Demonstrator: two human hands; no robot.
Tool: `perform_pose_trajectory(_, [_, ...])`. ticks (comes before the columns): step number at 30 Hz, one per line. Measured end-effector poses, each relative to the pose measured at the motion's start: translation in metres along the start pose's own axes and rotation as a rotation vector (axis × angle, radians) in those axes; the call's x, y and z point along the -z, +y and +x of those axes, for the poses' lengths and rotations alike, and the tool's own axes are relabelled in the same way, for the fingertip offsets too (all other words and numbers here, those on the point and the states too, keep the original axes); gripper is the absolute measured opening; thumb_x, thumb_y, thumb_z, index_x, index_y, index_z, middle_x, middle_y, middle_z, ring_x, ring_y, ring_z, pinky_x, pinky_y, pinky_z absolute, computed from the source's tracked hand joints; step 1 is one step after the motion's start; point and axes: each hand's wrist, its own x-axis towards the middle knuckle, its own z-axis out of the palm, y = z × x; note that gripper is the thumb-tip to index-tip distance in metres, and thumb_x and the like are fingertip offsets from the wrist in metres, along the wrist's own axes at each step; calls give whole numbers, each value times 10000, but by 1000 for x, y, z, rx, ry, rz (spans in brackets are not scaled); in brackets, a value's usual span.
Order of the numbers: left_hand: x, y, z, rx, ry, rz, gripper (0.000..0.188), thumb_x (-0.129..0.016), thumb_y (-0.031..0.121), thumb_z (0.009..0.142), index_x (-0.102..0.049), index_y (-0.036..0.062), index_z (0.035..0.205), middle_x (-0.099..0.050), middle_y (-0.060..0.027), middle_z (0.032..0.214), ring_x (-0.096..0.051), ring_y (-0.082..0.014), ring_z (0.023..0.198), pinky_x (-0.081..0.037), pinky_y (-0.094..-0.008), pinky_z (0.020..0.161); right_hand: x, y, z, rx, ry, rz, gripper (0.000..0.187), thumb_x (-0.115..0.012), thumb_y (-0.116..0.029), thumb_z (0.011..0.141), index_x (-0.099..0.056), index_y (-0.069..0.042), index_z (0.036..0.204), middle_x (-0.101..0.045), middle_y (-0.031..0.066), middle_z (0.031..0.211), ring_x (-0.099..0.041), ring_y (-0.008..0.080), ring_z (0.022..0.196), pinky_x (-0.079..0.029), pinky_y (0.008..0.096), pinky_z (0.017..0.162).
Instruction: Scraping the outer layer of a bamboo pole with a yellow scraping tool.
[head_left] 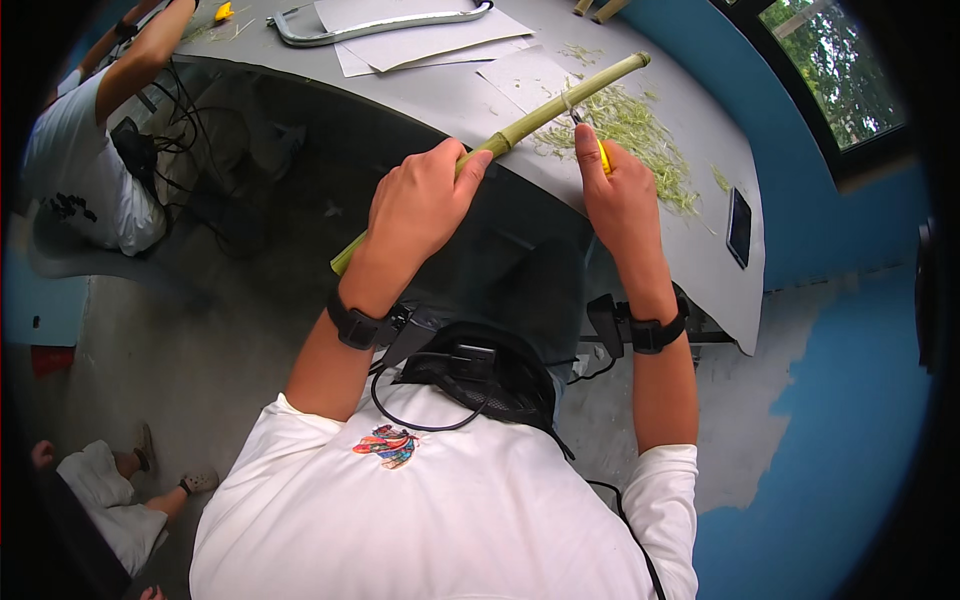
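A long green bamboo stalk (pixel 545 114) runs slantwise over the table's near edge, its far end over the tabletop and its lower end under my left forearm. Around its middle my left hand (pixel 422 200) is closed, thumb along the top. My right hand (pixel 618 185) grips a yellow-handled knife (pixel 603 156), thumb pressed forward along it. The knife's tip meets the stalk's side, where a thin shaving curls up; most of the handle is hidden in my fist. Pale green bamboo shavings (pixel 640 140) lie heaped on the table beyond and right of the stalk.
On the grey-white table (pixel 700 260) are a phone (pixel 739 228) near the right edge, white paper sheets (pixel 430 48), and a hacksaw frame (pixel 380 30). Another person (pixel 95 150) sits at the left, by a yellow object (pixel 223 12). Cables hang below the table.
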Motion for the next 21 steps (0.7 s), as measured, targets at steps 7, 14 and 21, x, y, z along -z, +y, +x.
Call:
perform_pose_trajectory(7, [0, 1, -1, -75, 47, 12, 481, -677, 487, 1133, -696, 22, 1014, -783, -200, 834, -778, -470, 816, -611, -559, 758, -7, -8, -13, 102, -38, -174, 677, -659, -622, 1102, -645, -29, 776, -660, 227, 663, -681, 476, 657, -517, 565, 625])
perform_pose_trajectory(14, [-1, 1, 0, -16, 8, -10, 498, -688, 521, 1120, -701, 30, 1045, -755, -201, 818, -767, -452, 810, -598, -529, 762, -6, -11, -14, 106, -39, -181, 653, -651, -601, 1111, -651, -37, 783, -667, 230, 669, -693, 472, 669, -523, 561, 630])
perform_pose_trajectory(21, [-2, 2, -2, -45, 29, 6, 479, -687, 494, 1124, -693, 23, 1038, -781, -227, 830, -784, -470, 828, -621, -561, 764, -8, -10, -14, 106, -13, -209, 651, -637, -594, 1122, -653, -31, 797, -676, 240, 686, -696, 480, 681, -527, 563, 637])
